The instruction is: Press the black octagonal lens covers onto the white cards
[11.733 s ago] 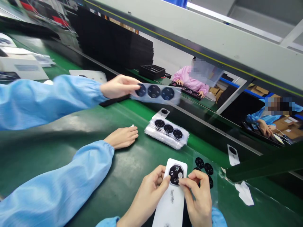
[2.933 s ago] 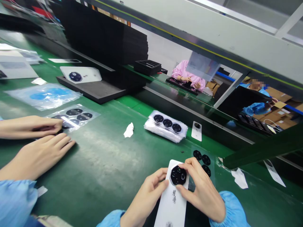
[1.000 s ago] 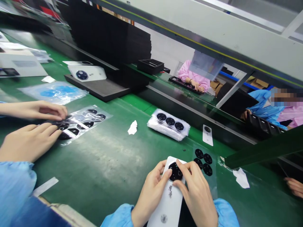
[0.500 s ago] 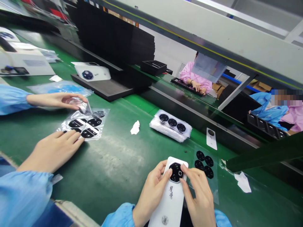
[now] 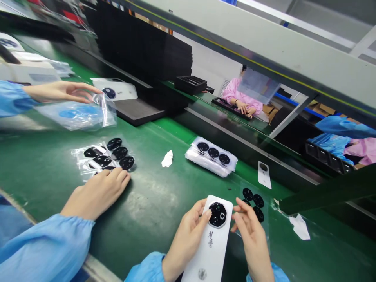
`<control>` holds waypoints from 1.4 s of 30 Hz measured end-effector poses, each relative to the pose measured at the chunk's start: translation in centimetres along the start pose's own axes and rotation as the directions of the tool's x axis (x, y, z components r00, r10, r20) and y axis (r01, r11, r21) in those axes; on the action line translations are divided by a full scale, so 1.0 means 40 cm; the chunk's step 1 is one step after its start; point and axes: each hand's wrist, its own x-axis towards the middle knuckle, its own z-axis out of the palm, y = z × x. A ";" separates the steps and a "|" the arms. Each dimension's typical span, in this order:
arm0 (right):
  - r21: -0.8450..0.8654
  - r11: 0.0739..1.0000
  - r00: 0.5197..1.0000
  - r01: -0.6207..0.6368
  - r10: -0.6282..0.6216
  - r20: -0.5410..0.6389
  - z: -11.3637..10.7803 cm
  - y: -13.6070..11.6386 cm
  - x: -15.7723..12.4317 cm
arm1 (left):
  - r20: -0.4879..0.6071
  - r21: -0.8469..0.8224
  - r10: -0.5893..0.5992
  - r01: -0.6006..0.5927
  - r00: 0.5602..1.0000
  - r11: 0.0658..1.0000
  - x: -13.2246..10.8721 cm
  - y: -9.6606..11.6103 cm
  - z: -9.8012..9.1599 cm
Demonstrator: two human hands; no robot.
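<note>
A white phone back panel (image 5: 212, 250) stands tilted at the lower middle, with dark characters and a round mark on it. My left hand (image 5: 188, 231) grips its left edge, the thumb resting on the border of the black octagonal camera plate (image 5: 217, 214) near the top. My right hand (image 5: 251, 235) is beside the panel's right edge, fingers apart and holding nothing. Partly behind that hand lies a clear sheet (image 5: 266, 235) bearing several black octagonal stickers.
A stack of clear sheets (image 5: 210, 169) lies ahead. A small white panel (image 5: 264, 181) and paper scraps (image 5: 299, 227) are at right. At left, a co-worker's hands (image 5: 96, 192) are over plastic sheets and a clear bag (image 5: 73, 114). A black tray (image 5: 141, 113) sits behind.
My right hand has come off the camera plate and moved right, its fingers opening. My left hand keeps its hold. The co-worker's upper hand has lifted away to the clear bag; the lower one moved right.
</note>
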 end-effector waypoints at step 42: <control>0.177 0.946 0.929 -0.272 0.211 0.303 0.026 -0.006 -0.004 | 0.097 -0.115 -0.136 0.147 0.986 0.982 0.006 0.008 -0.004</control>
